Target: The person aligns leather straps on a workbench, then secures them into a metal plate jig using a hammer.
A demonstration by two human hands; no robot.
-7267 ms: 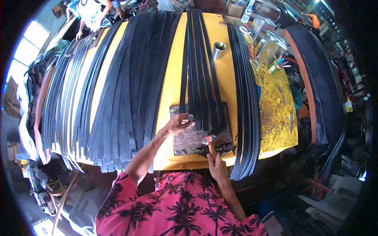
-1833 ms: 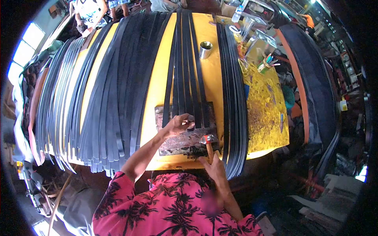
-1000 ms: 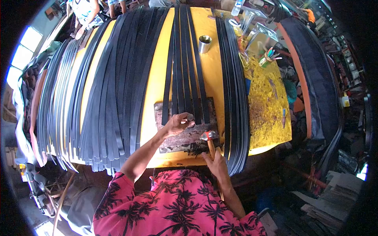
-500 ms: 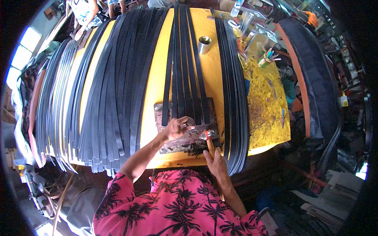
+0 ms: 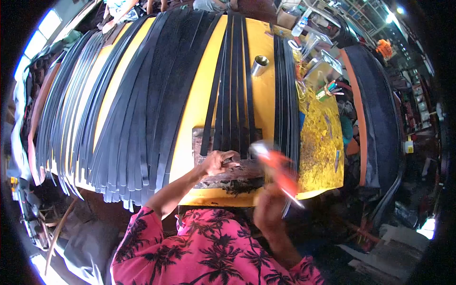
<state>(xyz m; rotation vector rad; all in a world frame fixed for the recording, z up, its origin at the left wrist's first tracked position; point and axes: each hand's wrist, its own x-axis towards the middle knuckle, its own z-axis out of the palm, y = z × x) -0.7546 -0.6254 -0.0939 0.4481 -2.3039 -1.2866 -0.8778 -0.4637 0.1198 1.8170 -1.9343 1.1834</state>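
My left hand [image 5: 217,163] is closed over a worn wooden block [image 5: 202,179], at the lower ends of several narrow black strips [image 5: 232,104]. Between its fingers is what looks like a short, round-ended tool, mostly hidden by them. To the right, my right hand [image 5: 270,209] grips a hammer [image 5: 280,171], raised and smeared by motion, with a shiny head and red on its handle. The hammer head is apart from my left hand. Those strips lie lengthwise across a yellow tabletop [image 5: 199,95], with their near ends on the block.
Thick bundles of black strips [image 5: 137,114] cover the left, and another stack [image 5: 286,109] lies right of the block. Farther off stand a metal cup [image 5: 260,65], a holder of pens [image 5: 328,90] and a clear bottle [image 5: 299,26]. Another person's arm [image 5: 121,14] shows at the far left.
My right hand has lifted the hammer and swung it up and to the right, away from the block. My left hand keeps its place at the strip ends. The view has shifted slightly.
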